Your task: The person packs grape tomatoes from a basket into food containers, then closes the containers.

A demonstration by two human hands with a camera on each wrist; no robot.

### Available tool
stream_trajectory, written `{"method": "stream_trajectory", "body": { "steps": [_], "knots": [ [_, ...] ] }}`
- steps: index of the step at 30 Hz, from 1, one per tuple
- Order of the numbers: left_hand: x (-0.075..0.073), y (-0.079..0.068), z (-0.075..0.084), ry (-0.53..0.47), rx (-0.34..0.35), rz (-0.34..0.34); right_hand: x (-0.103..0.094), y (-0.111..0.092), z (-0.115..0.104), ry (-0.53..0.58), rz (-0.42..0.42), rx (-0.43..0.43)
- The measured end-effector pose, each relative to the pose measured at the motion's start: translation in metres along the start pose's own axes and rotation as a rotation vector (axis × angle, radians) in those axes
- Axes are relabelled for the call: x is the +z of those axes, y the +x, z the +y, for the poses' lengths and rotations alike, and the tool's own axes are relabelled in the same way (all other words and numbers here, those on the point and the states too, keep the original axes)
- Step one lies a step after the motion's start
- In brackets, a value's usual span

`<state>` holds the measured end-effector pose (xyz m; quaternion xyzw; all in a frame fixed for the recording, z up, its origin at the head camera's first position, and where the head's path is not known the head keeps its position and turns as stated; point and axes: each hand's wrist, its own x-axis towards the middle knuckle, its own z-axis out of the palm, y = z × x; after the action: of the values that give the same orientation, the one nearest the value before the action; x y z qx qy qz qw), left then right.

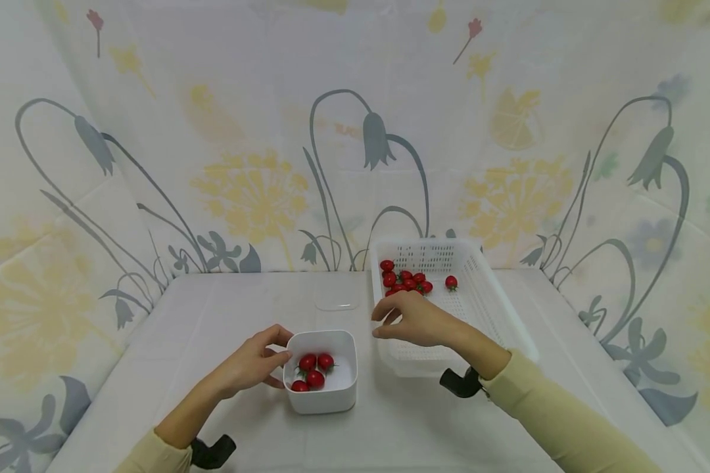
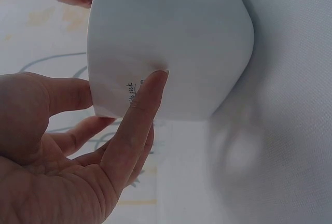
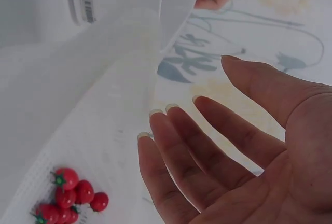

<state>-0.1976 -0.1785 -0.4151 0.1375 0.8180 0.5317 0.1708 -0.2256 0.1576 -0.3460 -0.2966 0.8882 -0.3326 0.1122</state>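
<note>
A white square container (image 1: 325, 402) stands on the table and holds several red cherry tomatoes (image 1: 315, 379). My left hand (image 1: 253, 361) holds its left side, the thumb at the rim and a finger pressed against the outer wall (image 2: 181, 37). In the head view my right hand (image 1: 413, 318) hovers over the left side of a white perforated basket (image 1: 509, 315). The right wrist view shows its fingers (image 3: 179, 167) loosely bent, with nothing between them. More cherry tomatoes (image 3: 66, 198) lie in the basket, mostly bunched at its far left; one (image 1: 451, 282) sits apart.
A clear, lid-like flat piece (image 1: 336, 301) lies on the white tabletop (image 1: 225, 315) behind the container. The basket stands to the container's right, its raised rim close to my right hand. A flower-patterned cloth (image 1: 242, 131) hangs behind and at both sides.
</note>
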Motion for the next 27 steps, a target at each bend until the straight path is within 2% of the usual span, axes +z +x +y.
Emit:
{"method": "stream_trajectory", "body": {
  "steps": [8,15,27],
  "knots": [
    [0.0,0.0,0.001,0.002,0.001,0.0,-0.019,-0.005,0.012,-0.008,0.042,0.032],
    [0.001,0.0,0.0,0.007,-0.009,0.006,-0.034,-0.005,0.03,-0.064,0.096,0.067],
    [0.001,0.0,0.0,0.021,-0.019,0.014,-0.056,0.001,0.065,-0.091,0.116,0.165]
  ]
}}
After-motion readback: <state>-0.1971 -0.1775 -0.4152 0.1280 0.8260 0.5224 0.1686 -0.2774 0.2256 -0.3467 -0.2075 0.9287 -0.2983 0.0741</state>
